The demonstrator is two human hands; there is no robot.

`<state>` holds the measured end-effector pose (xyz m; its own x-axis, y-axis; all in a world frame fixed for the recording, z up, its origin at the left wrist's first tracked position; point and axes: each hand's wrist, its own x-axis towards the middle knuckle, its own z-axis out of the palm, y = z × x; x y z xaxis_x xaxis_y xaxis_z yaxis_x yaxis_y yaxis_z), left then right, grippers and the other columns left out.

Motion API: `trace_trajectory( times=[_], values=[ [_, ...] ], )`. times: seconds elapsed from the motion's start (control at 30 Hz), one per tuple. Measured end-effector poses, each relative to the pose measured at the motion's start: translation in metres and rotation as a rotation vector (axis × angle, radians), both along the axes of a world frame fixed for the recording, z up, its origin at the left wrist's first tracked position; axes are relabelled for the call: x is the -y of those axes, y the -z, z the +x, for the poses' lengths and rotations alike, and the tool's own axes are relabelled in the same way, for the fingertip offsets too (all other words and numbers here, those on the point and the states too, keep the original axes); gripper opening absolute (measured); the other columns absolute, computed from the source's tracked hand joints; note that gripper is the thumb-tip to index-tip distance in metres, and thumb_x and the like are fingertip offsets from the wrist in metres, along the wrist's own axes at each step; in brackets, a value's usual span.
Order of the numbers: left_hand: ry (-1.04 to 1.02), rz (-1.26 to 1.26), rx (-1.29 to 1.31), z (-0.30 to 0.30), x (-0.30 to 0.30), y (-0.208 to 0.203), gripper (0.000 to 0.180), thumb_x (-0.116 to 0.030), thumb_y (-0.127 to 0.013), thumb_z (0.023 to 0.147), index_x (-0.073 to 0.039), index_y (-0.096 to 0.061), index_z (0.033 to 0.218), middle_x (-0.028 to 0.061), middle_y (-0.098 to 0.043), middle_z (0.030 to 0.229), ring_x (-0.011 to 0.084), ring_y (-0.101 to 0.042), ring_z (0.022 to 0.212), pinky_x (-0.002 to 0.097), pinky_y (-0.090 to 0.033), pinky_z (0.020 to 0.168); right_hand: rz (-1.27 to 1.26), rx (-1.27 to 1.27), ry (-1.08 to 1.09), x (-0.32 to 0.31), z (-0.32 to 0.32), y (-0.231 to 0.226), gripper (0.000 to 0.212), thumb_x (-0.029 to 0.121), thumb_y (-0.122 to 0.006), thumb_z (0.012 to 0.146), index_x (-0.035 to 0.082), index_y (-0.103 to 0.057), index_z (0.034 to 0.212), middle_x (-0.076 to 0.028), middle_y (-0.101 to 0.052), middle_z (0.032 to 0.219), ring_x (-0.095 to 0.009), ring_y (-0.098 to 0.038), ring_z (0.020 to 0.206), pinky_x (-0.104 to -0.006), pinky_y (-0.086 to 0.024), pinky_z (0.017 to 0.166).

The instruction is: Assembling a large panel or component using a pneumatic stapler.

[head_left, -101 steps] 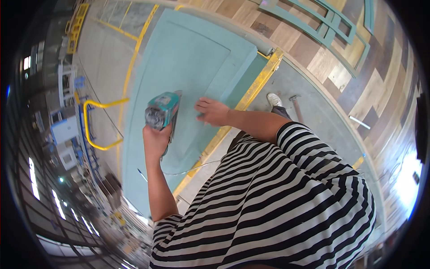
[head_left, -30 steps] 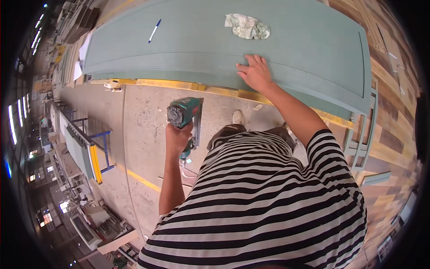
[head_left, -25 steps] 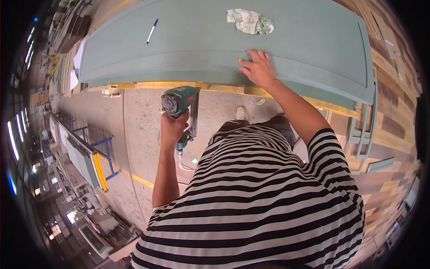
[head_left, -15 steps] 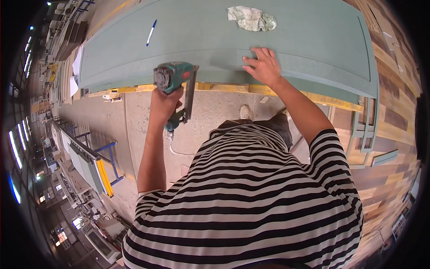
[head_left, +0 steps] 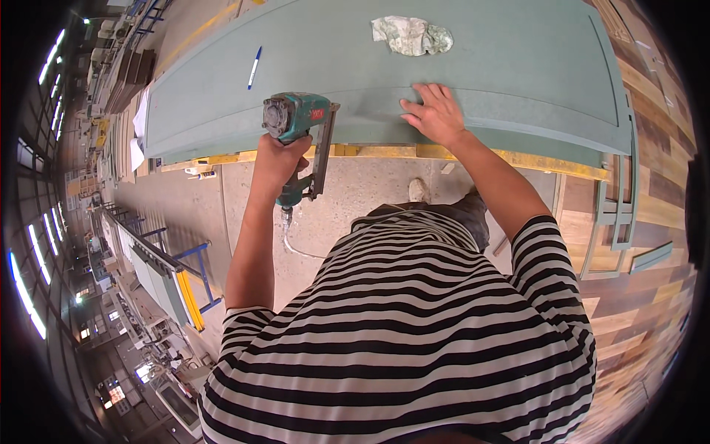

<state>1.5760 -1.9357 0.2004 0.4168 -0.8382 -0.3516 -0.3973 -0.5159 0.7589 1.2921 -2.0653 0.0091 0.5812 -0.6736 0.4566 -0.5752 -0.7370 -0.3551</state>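
My left hand (head_left: pixel 275 169) is wrapped around the grip of a green pneumatic nail gun (head_left: pixel 309 112) with a dark metal magazine. An air hose (head_left: pixel 290 238) runs from the bottom of its handle. The tool is held at the near edge of a large grey-green panel (head_left: pixel 325 63); whether its nose touches the panel cannot be made out. Resting on the panel's near border strip, my right hand (head_left: pixel 438 117) has its fingers spread and holds nothing. Beyond that hand lies a crumpled, stained white cloth (head_left: pixel 411 37). A blue-capped pen (head_left: pixel 254 68) lies farther left on the panel.
Yellow beams (head_left: pixel 384 151) support the panel along its near side. Green frame pieces (head_left: pixel 617 203) stand at the right, by wood-patterned flooring (head_left: pixel 658 244). A blue-legged rack (head_left: pixel 196 274) with leaning boards is at the left. A bottle (head_left: pixel 200 172) lies beyond it.
The view has shifted slightly, so the surroundings sit a little farther right. The nail gun remains in my left hand near the panel edge, and my right hand stays on the panel.
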Motion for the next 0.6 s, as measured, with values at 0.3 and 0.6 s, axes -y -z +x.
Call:
trace_trajectory(
  times=[0.3, 0.6],
  values=[
    [0.083, 0.043, 0.007, -0.002, 0.013, 0.012, 0.017, -0.015, -0.074, 0.086, -0.002, -0.066, 0.079, 0.001, -0.062, 0.067, 0.0119, -0.062, 0.053, 0.0287, -0.049, 0.051, 0.041, 0.0, 0.014, 0.0, 0.001, -0.002, 0.029, 0.034, -0.078, 0.084, 0.022, -0.079, 0.11, -0.01, -0.061, 0.131, -0.026, -0.052, 0.125, -0.0416, -0.039, 0.106],
    [0.217, 0.093, 0.034, -0.016, 0.032, 0.024, 0.018, -0.015, -0.074, 0.086, 0.001, -0.067, 0.082, 0.0018, -0.064, 0.07, 0.0106, -0.06, 0.054, 0.0286, -0.05, 0.052, 0.056, 0.014, 0.022, -0.001, 0.0, -0.004, 0.029, 0.032, -0.078, 0.085, 0.021, -0.079, 0.111, -0.009, -0.061, 0.13, -0.025, -0.052, 0.124, -0.0408, -0.039, 0.107]
  ],
)
